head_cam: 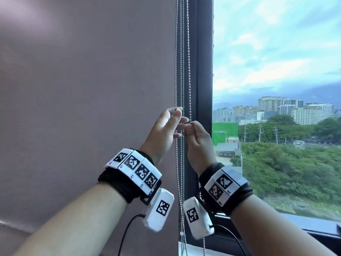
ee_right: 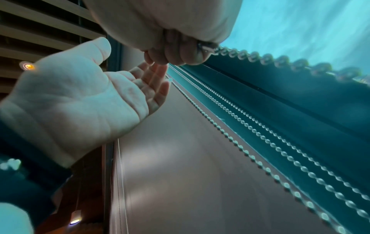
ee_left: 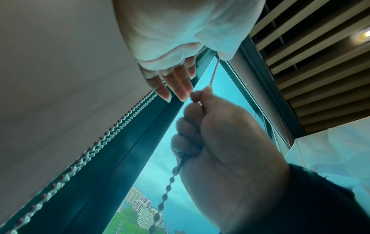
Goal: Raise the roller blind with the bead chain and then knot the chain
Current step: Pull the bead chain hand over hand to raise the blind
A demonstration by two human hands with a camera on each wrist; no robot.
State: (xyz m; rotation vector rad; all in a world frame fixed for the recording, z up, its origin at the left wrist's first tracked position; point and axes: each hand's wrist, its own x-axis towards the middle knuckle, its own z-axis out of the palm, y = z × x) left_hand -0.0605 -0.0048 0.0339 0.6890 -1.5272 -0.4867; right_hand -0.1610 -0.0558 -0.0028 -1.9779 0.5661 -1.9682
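Observation:
A mauve roller blind [head_cam: 83, 89] hangs down over the left pane. Several strands of metal bead chain [head_cam: 188, 71] run down along its right edge. My right hand [head_cam: 190, 126] grips the rightmost strand in a fist at chest height; the right wrist view shows the chain [ee_right: 260, 58] leaving its curled fingers [ee_right: 180, 53]. My left hand [head_cam: 180, 117] is just left of it, palm open, its straight fingers [ee_left: 176, 85] beside the other strands and holding nothing. In the left wrist view the held chain [ee_left: 170, 178] hangs below the right fist [ee_left: 200, 126].
A dark window frame [head_cam: 203, 71] stands right behind the chains. To its right is uncovered glass with a city view, and a dark sill [head_cam: 304, 224] below. A slatted ceiling [ee_left: 300, 47] with spot lights is overhead.

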